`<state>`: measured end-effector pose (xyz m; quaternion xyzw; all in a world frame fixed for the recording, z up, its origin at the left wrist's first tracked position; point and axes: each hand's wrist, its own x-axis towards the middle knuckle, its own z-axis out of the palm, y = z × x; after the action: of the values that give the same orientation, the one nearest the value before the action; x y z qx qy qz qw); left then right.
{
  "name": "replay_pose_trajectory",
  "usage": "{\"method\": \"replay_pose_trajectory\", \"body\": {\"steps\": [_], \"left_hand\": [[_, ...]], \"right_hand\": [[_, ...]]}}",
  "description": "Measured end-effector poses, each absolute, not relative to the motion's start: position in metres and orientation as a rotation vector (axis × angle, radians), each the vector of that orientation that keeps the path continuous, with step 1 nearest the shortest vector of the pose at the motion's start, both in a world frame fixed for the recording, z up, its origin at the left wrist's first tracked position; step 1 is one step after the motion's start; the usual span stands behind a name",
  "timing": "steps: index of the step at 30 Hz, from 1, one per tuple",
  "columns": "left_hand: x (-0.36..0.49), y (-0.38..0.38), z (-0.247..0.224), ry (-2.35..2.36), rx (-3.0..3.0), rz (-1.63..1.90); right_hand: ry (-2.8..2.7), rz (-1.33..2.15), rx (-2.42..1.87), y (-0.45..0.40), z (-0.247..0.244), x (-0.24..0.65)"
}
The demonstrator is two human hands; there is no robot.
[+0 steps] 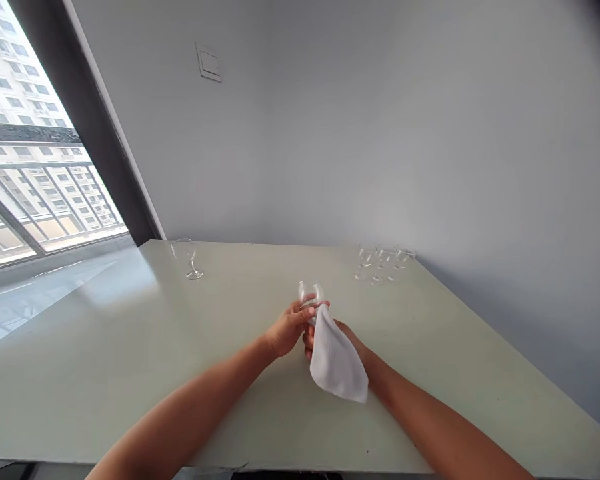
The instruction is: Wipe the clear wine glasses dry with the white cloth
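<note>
Left hand (287, 328) and right hand (307, 341) seemingly grip a wine glass (311, 292) under cloth (338, 359).

This looks like a room in an upper-floor apartment: a tall window (40, 167) shows a balcony railing (40, 193) and apartment blocks (15, 80), and a light switch (209, 62) marks the plain wall (380, 133) behind a pale table (105, 320).

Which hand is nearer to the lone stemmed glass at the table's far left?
Left. The left hand is below and right of the lone stemmed glass; the right hand, partly behind a white cloth, lies farther right.
</note>
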<state>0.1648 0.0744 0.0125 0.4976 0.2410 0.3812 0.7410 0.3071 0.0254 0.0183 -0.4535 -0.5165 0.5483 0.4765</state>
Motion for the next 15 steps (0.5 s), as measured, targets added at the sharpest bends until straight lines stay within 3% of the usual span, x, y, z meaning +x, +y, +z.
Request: {"method": "replay_pose_trajectory", "body": {"steps": [3, 5, 8, 15], "left_hand": [[0.161, 0.075, 0.016, 0.533, 1.101, 0.861], [0.160, 0.075, 0.018, 0.613, 1.130, 0.914], [0.160, 0.074, 0.020, 0.689, 1.129, 0.972], [0.164, 0.075, 0.017, 0.815, 1.092, 1.150]], "right_hand": [[-1.266, 1.746, -0.991, 0.025, 0.019, 0.307], [-1.271, 1.831, -0.966, 0.029, 0.018, 0.309], [-1.474, 1.599, -1.065, 0.038, 0.014, 0.311], [-1.803, 0.652, -1.203, 0.045, 0.007, 0.314]]}}
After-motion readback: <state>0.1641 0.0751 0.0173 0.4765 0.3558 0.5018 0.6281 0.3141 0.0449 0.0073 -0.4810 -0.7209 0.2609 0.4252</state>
